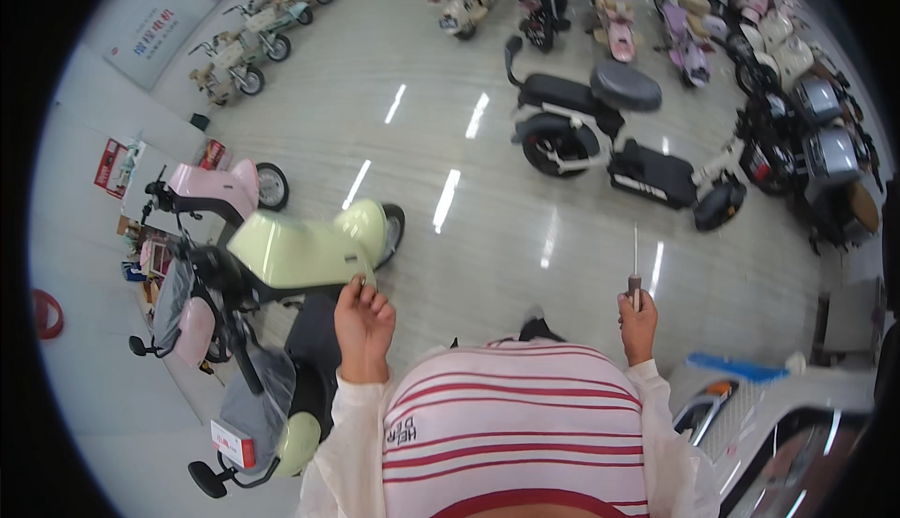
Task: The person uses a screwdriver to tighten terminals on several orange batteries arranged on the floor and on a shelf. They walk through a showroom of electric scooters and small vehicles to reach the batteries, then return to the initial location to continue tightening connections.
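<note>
My right hand [639, 326] is wrapped round the dark handle of a screwdriver [635, 285], whose thin shaft points away from me over the floor. On the other side, my left hand [365, 329] is raised with its fingers curled and thumb pressed to the fingertips. Something tiny may be between them, too small to make out. Just beyond that hand stands a pale green electric scooter [298, 254] with a glossy body; whether the fingers touch it, I cannot tell.
A pink scooter [208, 185] stands behind the green one. Ahead on the right is a black and white scooter [647, 173] with a grey seat. Rows of scooters line the far side. A white vehicle [797, 424] with a blue piece [736, 367] on it sits close at my right.
</note>
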Available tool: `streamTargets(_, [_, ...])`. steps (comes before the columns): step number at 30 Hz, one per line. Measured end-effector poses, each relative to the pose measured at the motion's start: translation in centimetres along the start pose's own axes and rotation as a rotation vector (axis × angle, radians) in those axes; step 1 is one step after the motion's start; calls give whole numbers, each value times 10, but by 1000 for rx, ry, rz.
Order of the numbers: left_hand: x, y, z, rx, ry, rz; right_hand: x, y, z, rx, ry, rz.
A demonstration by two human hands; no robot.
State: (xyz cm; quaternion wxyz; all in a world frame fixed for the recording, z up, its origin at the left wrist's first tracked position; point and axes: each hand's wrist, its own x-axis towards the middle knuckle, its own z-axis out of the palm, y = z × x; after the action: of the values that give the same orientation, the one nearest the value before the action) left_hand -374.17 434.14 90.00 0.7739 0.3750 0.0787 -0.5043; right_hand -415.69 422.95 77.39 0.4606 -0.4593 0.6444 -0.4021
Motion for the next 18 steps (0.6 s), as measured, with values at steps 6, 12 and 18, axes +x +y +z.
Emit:
streamTargets(6, [92,38,37,-79,126,241,196,-143,148,-75,-345,-352])
streamTargets(12, [225,69,52,-152,392,305,308,-214,300,-124,-595,-481])
streamTargets(18, [415,141,138,-191,288,375,416,-241,410,-164,-732,-365])
